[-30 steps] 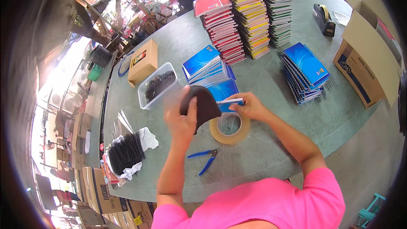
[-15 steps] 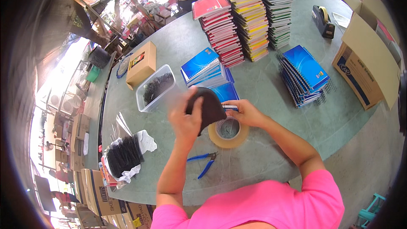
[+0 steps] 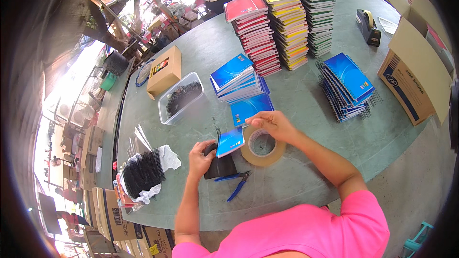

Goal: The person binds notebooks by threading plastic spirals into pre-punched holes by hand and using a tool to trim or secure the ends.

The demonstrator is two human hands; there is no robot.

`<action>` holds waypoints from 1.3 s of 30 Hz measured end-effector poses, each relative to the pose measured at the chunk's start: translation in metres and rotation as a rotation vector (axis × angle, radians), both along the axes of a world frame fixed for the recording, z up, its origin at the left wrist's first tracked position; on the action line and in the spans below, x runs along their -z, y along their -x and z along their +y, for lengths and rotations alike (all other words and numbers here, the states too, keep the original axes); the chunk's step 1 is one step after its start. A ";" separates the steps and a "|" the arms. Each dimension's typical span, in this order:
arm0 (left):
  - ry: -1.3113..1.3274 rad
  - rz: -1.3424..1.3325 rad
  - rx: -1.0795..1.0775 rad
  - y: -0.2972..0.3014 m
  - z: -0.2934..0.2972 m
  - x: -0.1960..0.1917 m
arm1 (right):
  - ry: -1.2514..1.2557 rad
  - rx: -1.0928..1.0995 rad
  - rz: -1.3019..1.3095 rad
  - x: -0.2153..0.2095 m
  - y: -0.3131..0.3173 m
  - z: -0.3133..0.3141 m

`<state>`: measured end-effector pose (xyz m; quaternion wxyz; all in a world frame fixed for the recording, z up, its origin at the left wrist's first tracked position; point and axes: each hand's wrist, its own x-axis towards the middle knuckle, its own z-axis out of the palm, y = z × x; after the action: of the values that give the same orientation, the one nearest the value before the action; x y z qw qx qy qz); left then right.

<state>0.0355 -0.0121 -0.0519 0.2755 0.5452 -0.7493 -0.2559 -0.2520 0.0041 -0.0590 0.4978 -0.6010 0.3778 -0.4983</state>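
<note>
"Noting materials first, what do we have in hand?"

"We record one small notebook (image 3: 230,142), rectangular, its blue cover glossy, tilted against a dark, curved piece (image 3: 222,167) with a matt face. One black wire coil (image 3: 218,131) stands at its upper left edge."

"And each grip?"

"We find the left grip (image 3: 200,157) closed round the dark piece, fingers bent. The right grip (image 3: 276,125) is half curled, thumb near forefinger, beside the notebook's upper right corner; whether it pinches anything, we cannot tell."

"Counts?"

"On the grey-green bench (image 3: 299,177) we count three tall stacks: one red (image 3: 259,43), one yellow (image 3: 289,31), one green (image 3: 317,21). Also one pile of coil-bound blue notebooks (image 3: 346,83), one smooth amber tape ring (image 3: 263,161), one pair of blue-handled pliers (image 3: 237,189), and one clear plastic tub (image 3: 186,107) of black coils, too tangled for us to number."
</note>
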 end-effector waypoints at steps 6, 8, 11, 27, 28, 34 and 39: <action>0.243 -0.173 0.192 0.025 -0.001 -0.012 | 0.477 0.026 0.822 -0.003 -0.031 0.017; 0.216 -0.142 0.235 0.010 -0.007 -0.015 | 0.455 0.059 0.827 0.003 -0.043 0.016; 0.211 -0.275 0.184 0.040 0.008 -0.042 | 0.549 0.179 0.849 -0.006 -0.048 0.022; 0.663 -0.252 0.299 0.106 -0.002 -0.079 | -0.050 0.223 -0.021 -0.009 0.014 0.010; 0.682 -0.297 0.354 0.114 -0.004 -0.068 | -0.060 0.211 0.012 -0.008 0.014 0.010; 0.477 -0.309 0.457 0.130 -0.013 -0.076 | -0.036 0.241 0.069 -0.008 0.016 0.020; 0.407 -0.384 0.511 0.131 -0.011 -0.073 | 0.185 0.439 0.652 -0.022 0.032 0.029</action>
<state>-0.0959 -0.0233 0.0212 0.1599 0.3129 -0.9346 -0.0554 -0.2842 0.0336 -0.0372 0.1774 -0.6749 0.5886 -0.4081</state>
